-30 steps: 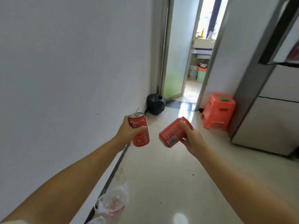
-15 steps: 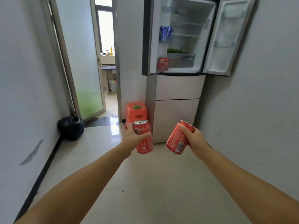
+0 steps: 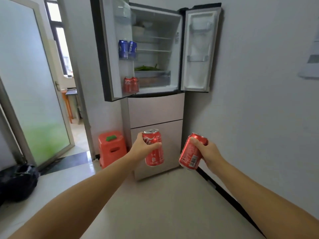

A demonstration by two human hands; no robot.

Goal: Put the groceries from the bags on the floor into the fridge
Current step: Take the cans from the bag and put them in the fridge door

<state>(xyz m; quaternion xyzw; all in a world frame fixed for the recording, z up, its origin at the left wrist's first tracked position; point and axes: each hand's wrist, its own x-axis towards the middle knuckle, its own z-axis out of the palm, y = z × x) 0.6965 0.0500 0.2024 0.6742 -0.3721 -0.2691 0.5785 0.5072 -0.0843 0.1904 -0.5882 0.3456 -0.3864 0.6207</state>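
Observation:
My left hand point(image 3: 141, 147) grips an upright red soda can point(image 3: 154, 152), and my right hand point(image 3: 207, 150) grips a second red can point(image 3: 189, 152) tilted to the left. Both cans are held out in front of the fridge point(image 3: 155, 109), level with its lower drawers. Both upper fridge doors stand open. The left door's shelves carry two blue cans point(image 3: 127, 48) above and red cans point(image 3: 131, 84) below. Green vegetables point(image 3: 146, 68) lie on the crisper inside.
An orange plastic stool point(image 3: 112, 147) stands left of the fridge. A black bag point(image 3: 17, 181) sits on the floor at the far left, by a frosted glass door point(image 3: 32, 83). The wall runs close along the right side.
The view has swung right from the hallway to face the fridge, and the fridge now looks nearer. Both cans stay in my hands.

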